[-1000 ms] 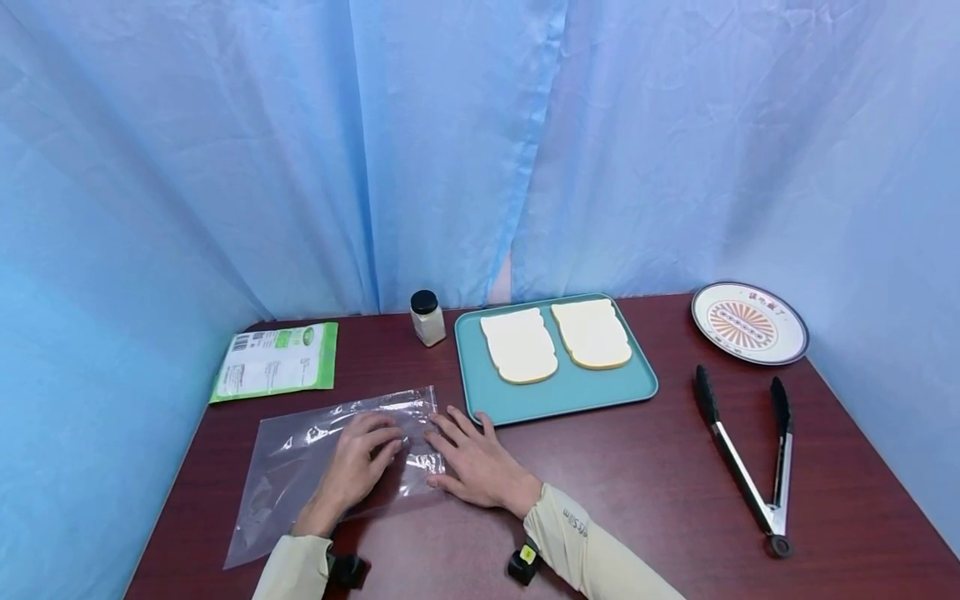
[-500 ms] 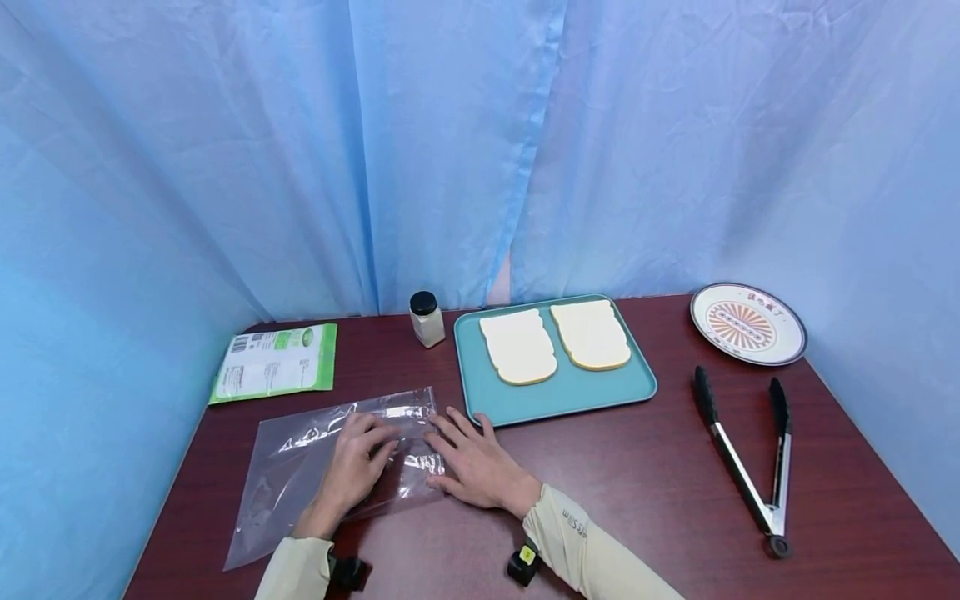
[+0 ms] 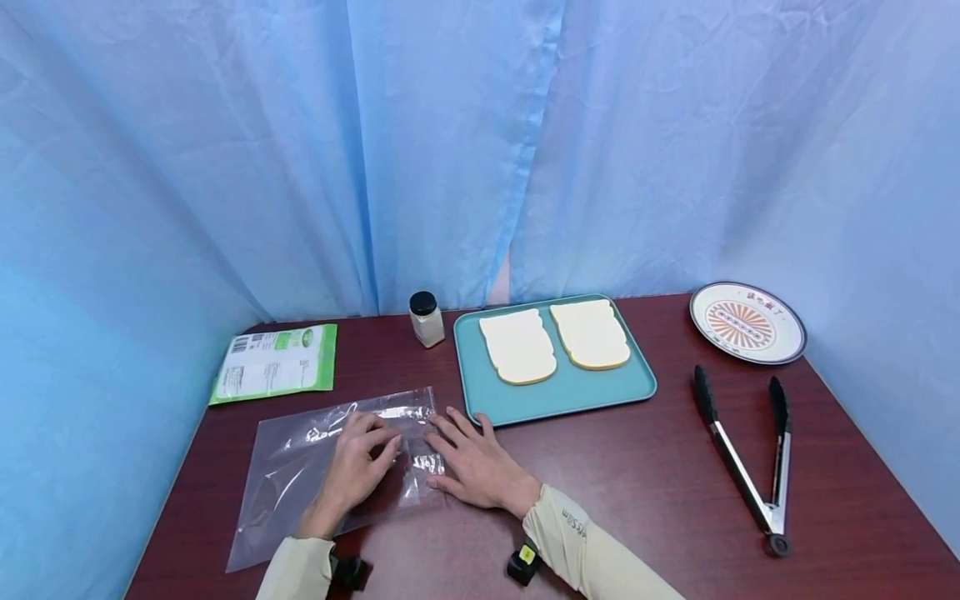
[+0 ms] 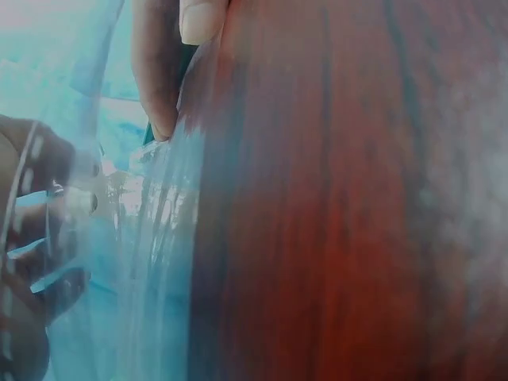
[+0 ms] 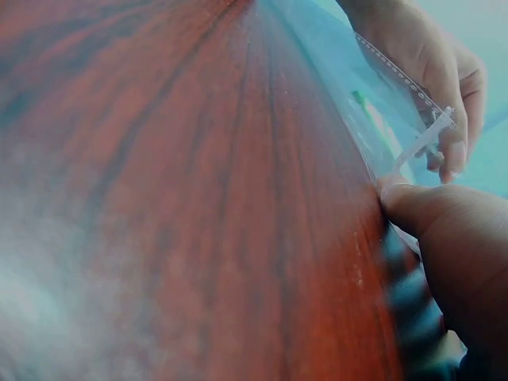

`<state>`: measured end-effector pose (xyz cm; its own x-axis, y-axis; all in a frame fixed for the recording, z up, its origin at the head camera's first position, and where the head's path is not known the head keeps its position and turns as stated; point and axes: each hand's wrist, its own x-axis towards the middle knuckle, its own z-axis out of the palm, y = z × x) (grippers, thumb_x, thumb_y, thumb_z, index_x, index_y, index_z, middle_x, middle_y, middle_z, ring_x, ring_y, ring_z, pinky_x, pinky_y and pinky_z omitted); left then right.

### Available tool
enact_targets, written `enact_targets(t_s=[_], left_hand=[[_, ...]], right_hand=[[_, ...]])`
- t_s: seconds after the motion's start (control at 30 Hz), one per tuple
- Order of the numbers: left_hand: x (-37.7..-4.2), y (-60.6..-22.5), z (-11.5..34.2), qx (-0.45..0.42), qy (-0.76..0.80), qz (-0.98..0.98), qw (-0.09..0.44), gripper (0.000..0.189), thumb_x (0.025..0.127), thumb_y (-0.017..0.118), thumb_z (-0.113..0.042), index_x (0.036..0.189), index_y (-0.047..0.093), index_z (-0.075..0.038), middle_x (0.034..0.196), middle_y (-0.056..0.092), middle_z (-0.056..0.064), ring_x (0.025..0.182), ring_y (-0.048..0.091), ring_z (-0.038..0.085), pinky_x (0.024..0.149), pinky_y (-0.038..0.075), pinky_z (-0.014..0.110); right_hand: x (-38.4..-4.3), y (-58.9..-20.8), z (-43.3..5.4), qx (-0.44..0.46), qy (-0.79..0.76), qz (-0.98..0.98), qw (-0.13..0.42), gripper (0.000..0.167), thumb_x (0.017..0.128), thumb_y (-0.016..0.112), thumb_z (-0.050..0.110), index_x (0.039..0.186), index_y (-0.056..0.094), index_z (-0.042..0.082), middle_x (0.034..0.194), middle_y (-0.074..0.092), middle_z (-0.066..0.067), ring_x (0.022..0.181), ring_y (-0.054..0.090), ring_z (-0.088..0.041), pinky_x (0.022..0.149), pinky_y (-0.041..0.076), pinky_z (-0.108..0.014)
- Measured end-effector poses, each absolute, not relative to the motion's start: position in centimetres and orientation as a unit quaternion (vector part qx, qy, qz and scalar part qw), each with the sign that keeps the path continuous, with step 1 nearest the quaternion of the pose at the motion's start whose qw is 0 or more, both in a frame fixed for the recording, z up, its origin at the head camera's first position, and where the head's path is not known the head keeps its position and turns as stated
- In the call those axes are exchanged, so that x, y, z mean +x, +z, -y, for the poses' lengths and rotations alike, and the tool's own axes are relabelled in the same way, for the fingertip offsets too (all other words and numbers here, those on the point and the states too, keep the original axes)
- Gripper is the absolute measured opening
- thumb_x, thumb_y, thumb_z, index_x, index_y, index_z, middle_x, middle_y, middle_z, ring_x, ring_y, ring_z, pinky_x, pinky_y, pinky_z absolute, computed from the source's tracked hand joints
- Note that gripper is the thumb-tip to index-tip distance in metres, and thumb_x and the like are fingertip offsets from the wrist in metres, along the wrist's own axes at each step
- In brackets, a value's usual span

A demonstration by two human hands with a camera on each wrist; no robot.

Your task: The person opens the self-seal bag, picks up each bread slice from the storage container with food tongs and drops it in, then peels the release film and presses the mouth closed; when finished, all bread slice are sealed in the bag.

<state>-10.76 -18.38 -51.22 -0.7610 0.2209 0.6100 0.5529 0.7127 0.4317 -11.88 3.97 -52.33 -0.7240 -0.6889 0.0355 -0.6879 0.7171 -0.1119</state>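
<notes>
A clear plastic bag point(image 3: 281, 479) lies on the dark red table at the front left. My left hand point(image 3: 355, 467) is over its right part, fingers curled, thumb and fingertips pinching the upper film near the right end. In the left wrist view the fingertips point(image 4: 202, 22) meet at the film, and the other hand shows through it. My right hand point(image 3: 477, 468) rests with fairly straight, spread fingers on the bag's right edge. Its thumb point(image 5: 429, 208) presses the bag's corner in the right wrist view, where a strip of that edge stands raised.
Behind the right hand a teal tray point(image 3: 525, 411) bears two bread slices point(image 3: 519, 346). A black-capped jar point(image 3: 427, 321) stands left of it. A green-and-white packet point(image 3: 275, 362) lies at the back left. Open tongs point(image 3: 776, 508) and a patterned plate point(image 3: 783, 329) are at the right.
The film under and left of the left hand has shifted slightly, with its creases and reflections changed. The left fingertips have moved a little; the right hand stays in place.
</notes>
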Motion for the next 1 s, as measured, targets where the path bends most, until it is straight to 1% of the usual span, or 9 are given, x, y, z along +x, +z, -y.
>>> enact_targets(t_s=[0.23, 0.33, 0.5, 0.83, 1.0], left_hand=[[-10.8, -51.1, 18.2, -0.220, -0.314, 0.880, 0.279, 0.017, 0.067, 0.084, 0.007, 0.079, 0.078, -0.003, 0.077, 0.065, 0.003, 0.081, 0.052, 0.016, 0.069, 0.044, 0.027], [-10.8, -51.1, 18.1, -0.213, -0.313, 0.882, 0.280, 0.020, 0.065, 0.084, 0.009, 0.081, 0.078, -0.002, 0.076, 0.065, 0.003, 0.080, 0.052, 0.016, 0.069, 0.044, 0.029], [-10.8, -51.0, 17.9, -0.191, -0.304, 0.893, 0.270, 0.021, 0.066, 0.084, 0.009, 0.084, 0.079, -0.001, 0.075, 0.066, 0.002, 0.080, 0.053, 0.017, 0.071, 0.045, 0.033], [-11.0, -50.3, 17.6, -0.160, -0.315, 0.894, 0.275, 0.021, 0.061, 0.084, 0.009, 0.075, 0.077, -0.005, 0.076, 0.068, 0.005, 0.081, 0.056, 0.020, 0.073, 0.047, 0.037], [-11.0, -50.0, 17.5, -0.140, -0.318, 0.900, 0.262, 0.020, 0.062, 0.085, 0.007, 0.071, 0.075, -0.008, 0.075, 0.066, 0.004, 0.081, 0.056, 0.020, 0.074, 0.046, 0.039]], right_hand=[[-11.9, -52.4, -4.0, -0.371, -0.062, -0.927, 0.007, 0.062, 0.100, 0.044, 0.060, 0.150, 0.044, 0.025, 0.164, 0.033, 0.000, 0.154, 0.028, -0.026, 0.117, 0.030, -0.058], [-11.8, -52.5, -4.0, -0.370, -0.062, -0.927, 0.007, 0.062, 0.100, 0.043, 0.060, 0.150, 0.044, 0.025, 0.164, 0.033, 0.000, 0.154, 0.028, -0.026, 0.117, 0.030, -0.058], [-11.8, -52.6, -4.0, -0.370, -0.067, -0.927, 0.007, 0.062, 0.100, 0.043, 0.061, 0.150, 0.044, 0.024, 0.164, 0.033, 0.000, 0.154, 0.027, -0.026, 0.117, 0.030, -0.058], [-11.9, -52.5, -4.1, -0.370, -0.072, -0.926, 0.008, 0.062, 0.100, 0.043, 0.060, 0.151, 0.043, 0.024, 0.164, 0.033, -0.001, 0.154, 0.027, -0.027, 0.117, 0.029, -0.059], [-11.9, -52.4, -4.1, -0.370, -0.068, -0.926, 0.011, 0.062, 0.100, 0.042, 0.060, 0.151, 0.043, 0.024, 0.164, 0.033, -0.001, 0.154, 0.027, -0.026, 0.117, 0.029, -0.058]])
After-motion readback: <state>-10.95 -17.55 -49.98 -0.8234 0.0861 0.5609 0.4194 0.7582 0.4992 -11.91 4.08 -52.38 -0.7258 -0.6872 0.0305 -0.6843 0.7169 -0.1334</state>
